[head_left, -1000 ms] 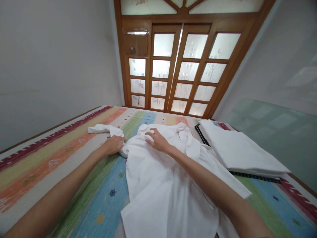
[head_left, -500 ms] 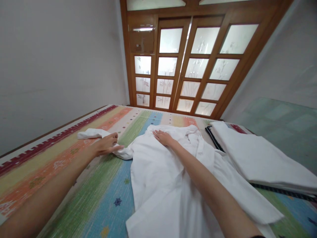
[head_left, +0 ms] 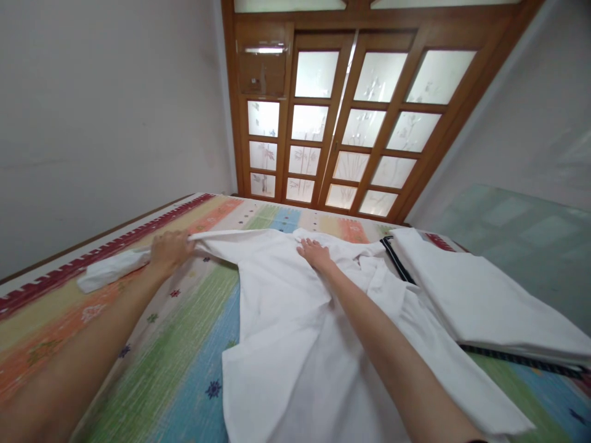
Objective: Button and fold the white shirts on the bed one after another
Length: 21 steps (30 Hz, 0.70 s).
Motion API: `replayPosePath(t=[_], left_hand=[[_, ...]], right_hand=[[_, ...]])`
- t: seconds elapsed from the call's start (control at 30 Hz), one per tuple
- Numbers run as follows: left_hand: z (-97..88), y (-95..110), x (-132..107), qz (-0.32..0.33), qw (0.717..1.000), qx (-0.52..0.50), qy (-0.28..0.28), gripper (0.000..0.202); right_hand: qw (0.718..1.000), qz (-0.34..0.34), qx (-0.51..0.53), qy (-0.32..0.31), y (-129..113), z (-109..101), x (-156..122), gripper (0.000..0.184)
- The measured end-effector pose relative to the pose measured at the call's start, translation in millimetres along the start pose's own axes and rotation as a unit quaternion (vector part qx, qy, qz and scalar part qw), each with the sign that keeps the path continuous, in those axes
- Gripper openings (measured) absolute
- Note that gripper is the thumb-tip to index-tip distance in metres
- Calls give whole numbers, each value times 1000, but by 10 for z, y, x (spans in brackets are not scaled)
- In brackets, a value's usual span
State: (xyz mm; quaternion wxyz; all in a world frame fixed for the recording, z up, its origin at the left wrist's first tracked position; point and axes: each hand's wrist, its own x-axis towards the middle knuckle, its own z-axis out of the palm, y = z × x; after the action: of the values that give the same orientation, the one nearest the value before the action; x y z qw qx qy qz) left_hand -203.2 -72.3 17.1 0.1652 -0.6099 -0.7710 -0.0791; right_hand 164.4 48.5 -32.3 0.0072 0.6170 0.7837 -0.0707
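A white long-sleeved shirt (head_left: pixel 277 295) lies spread on the striped bedcover, wrinkled around its collar area. My left hand (head_left: pixel 172 251) is closed around its left sleeve, which is drawn out taut from the shoulder; the cuff end (head_left: pixel 111 271) lies slack on the cover beyond the hand. Near the top of the shirt, my right hand (head_left: pixel 314 252) rests flat on the cloth with its fingers apart. The other sleeve (head_left: pixel 471 369) stretches toward the lower right, partly hidden by my right forearm.
A folded white garment stack (head_left: pixel 489 295) with a dark edge under it lies on the right. The multicoloured bedcover (head_left: pixel 184 344) extends to the grey wall (head_left: pixel 115 111) on the left. Wooden doors with frosted panes (head_left: pixel 309 123) stand behind the bed.
My left hand has moved left and slightly away with the sleeve, which has gone from bunched to stretched out. My right hand has shifted slightly right on the shirt.
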Motion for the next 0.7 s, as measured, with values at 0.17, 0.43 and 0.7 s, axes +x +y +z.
replayPosePath(t=[0.17, 0.43, 0.7], left_hand=[[88, 165, 26, -87, 988, -16, 125, 42], [-4, 1062, -952, 136, 952, -271, -39, 35], [-681, 1283, -1737, 121, 874, -383, -274, 30]], right_hand=[[999, 30, -20, 32, 7, 38, 115, 55], [999, -37, 10, 17, 281, 4, 412, 54], [992, -124, 20, 21, 477, -78, 128, 45]])
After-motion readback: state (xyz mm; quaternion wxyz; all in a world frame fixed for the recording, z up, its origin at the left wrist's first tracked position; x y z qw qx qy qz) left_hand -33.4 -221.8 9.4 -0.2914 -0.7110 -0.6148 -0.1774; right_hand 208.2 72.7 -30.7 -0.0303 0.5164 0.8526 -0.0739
